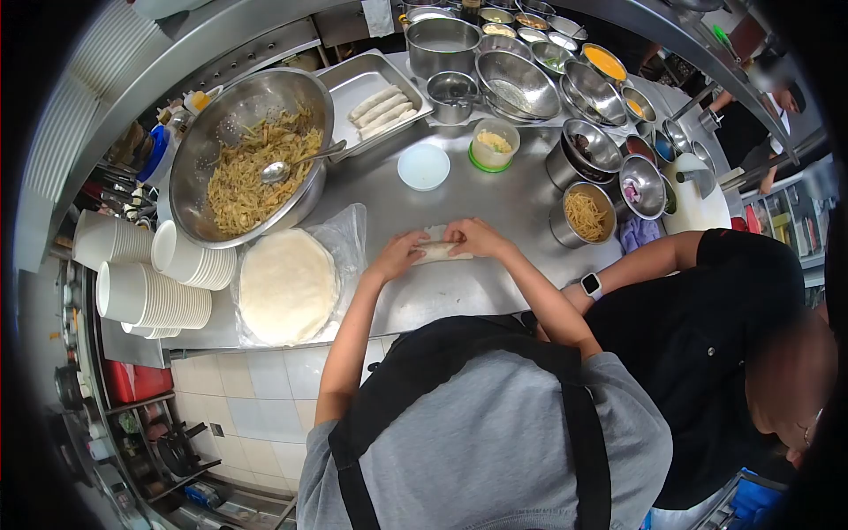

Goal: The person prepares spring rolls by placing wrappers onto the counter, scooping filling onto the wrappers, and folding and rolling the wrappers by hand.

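Both my hands are at a partly rolled spring roll [442, 252] on the steel worktop. My left hand [400, 254] grips its left end, fingers curled over it. At the other end my right hand [477, 238] pinches the roll, and a pale flap of wrapper shows behind it. A round stack of wrappers [287, 287] lies on clear plastic to the left. Beyond that sits a large steel bowl [190, 190] of shredded filling [256, 181] with a spoon [276, 170] in it. Several finished rolls [382, 110] lie in a steel tray [340, 78].
Ahead stand a small white bowl [423, 167] and a tub of yellow bits [493, 146]. Stacked white bowls [155, 291] crowd the left edge. Several steel bowls [518, 84] and a pot of yellow strips [583, 216] fill the right. A co-worker's arm [649, 261] is close on my right.
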